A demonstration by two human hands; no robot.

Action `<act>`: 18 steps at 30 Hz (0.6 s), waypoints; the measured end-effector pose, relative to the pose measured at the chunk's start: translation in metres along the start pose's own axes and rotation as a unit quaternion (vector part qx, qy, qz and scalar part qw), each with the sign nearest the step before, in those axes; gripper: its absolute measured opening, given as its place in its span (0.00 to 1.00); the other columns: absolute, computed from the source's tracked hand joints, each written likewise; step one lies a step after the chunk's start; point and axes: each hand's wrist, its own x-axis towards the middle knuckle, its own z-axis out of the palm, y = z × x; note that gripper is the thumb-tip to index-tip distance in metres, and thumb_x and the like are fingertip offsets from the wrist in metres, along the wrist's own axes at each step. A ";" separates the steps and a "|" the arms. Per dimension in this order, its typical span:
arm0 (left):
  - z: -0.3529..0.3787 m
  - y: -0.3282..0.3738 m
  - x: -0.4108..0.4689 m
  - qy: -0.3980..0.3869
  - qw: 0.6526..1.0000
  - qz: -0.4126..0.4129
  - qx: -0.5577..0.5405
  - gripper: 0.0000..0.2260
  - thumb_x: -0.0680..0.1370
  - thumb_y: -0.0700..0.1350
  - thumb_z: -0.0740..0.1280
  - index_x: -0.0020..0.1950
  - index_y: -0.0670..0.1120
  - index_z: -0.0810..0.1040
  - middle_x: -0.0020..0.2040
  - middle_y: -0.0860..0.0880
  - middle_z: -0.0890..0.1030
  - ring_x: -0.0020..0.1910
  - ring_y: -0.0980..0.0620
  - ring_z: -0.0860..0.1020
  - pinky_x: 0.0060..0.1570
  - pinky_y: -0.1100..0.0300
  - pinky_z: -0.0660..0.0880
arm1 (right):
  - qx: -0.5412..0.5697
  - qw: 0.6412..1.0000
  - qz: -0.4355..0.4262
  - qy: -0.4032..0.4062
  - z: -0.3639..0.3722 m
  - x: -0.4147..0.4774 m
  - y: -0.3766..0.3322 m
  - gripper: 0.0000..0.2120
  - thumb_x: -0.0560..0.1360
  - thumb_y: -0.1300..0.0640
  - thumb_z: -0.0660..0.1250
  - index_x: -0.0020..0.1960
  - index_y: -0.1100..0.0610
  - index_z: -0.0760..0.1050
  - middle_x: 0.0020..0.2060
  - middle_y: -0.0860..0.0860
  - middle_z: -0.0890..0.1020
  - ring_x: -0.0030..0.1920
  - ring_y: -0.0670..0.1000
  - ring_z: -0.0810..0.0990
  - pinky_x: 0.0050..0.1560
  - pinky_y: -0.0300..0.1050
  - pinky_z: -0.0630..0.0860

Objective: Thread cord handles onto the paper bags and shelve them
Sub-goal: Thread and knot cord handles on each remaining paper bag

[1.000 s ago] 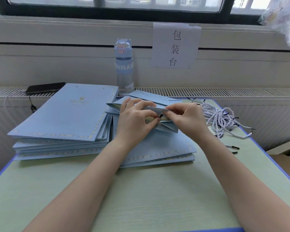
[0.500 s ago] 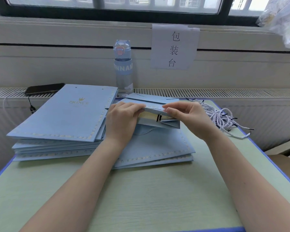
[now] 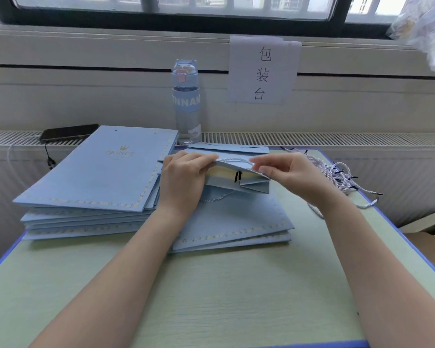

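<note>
From the head camera we look down on a pale green table with a blue edge. Both hands meet over the paper bag being worked, which lies on a low pile of finished bags at the middle of the table. Our left hand grips the bag's left end, its fingers curled over the upper edge. Our right hand pinches that same upper panel from the other side; we cannot tell whether the cord is caught in that pinch too. The bag's open mouth runs left to right between the hands and shows a cream inside. The cord, white and twisted, arcs along the upper edge, and its two black tips hang in the mouth, nearer the right fingertips than the left. The loose cords lie tangled just right of the right hand, so we judge that hand the better placed to fetch the next one. The bags are smooth, stiff, light blue paper with a pale stitched-looking border. A taller stack of flat bags lies to the left, touching the working pile. Behind stand a clear water bottle, a dark phone and a paper sign.
</note>
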 end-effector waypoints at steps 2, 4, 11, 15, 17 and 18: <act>0.001 -0.001 -0.001 -0.001 1.000 0.002 0.004 0.14 0.75 0.49 0.61 0.49 0.46 0.85 0.41 0.49 0.85 0.39 0.45 0.80 0.46 0.57 0.65 | -0.050 0.999 0.010 -0.015 0.002 0.000 0.001 0.09 0.76 0.61 0.66 0.53 0.52 0.82 0.47 0.48 0.84 0.49 0.43 0.81 0.54 0.36 0.75; 0.002 -0.001 -0.002 -0.002 1.000 0.008 0.003 0.14 0.75 0.48 0.61 0.48 0.46 0.85 0.41 0.49 0.85 0.40 0.45 0.80 0.46 0.57 0.65 | -0.091 0.996 0.006 -0.006 0.002 0.002 0.003 0.07 0.77 0.61 0.66 0.48 0.52 0.82 0.41 0.53 0.84 0.40 0.50 0.79 0.45 0.39 0.75; 0.005 -0.001 -0.001 -0.003 1.000 0.005 -0.021 0.06 0.73 0.42 0.69 0.45 0.46 0.85 0.41 0.50 0.85 0.41 0.46 0.80 0.46 0.65 0.60 | -0.107 0.989 -0.014 0.103 0.012 0.008 0.009 0.10 0.79 0.64 0.60 0.45 0.54 0.77 0.27 0.46 0.70 0.25 0.44 0.63 0.28 0.34 0.61; 0.004 -0.001 -0.001 -0.023 0.999 0.012 -0.039 0.08 0.74 0.43 0.66 0.45 0.45 0.85 0.41 0.50 0.85 0.41 0.45 0.81 0.47 0.57 0.66 | -0.106 0.987 -0.022 0.118 0.013 0.008 0.009 0.09 0.79 0.63 0.60 0.47 0.55 0.77 0.31 0.46 0.71 0.29 0.46 0.66 0.30 0.33 0.63; 0.002 -0.005 0.000 -0.044 0.997 0.046 -0.044 0.12 0.75 0.47 0.63 0.44 0.46 0.85 0.41 0.50 0.85 0.41 0.45 0.80 0.46 0.52 0.72 | -0.100 0.987 -0.025 0.126 0.011 0.009 0.012 0.08 0.79 0.62 0.60 0.48 0.54 0.77 0.32 0.47 0.72 0.31 0.46 0.67 0.32 0.33 0.64; 0.002 -0.008 0.000 -0.064 0.995 0.069 -0.037 0.13 0.75 0.49 0.62 0.43 0.47 0.85 0.42 0.51 0.85 0.42 0.45 0.80 0.47 0.49 0.74 | -0.094 0.986 -0.020 0.135 0.008 0.010 0.015 0.08 0.80 0.61 0.59 0.48 0.54 0.77 0.33 0.47 0.72 0.31 0.45 0.67 0.32 0.33 0.64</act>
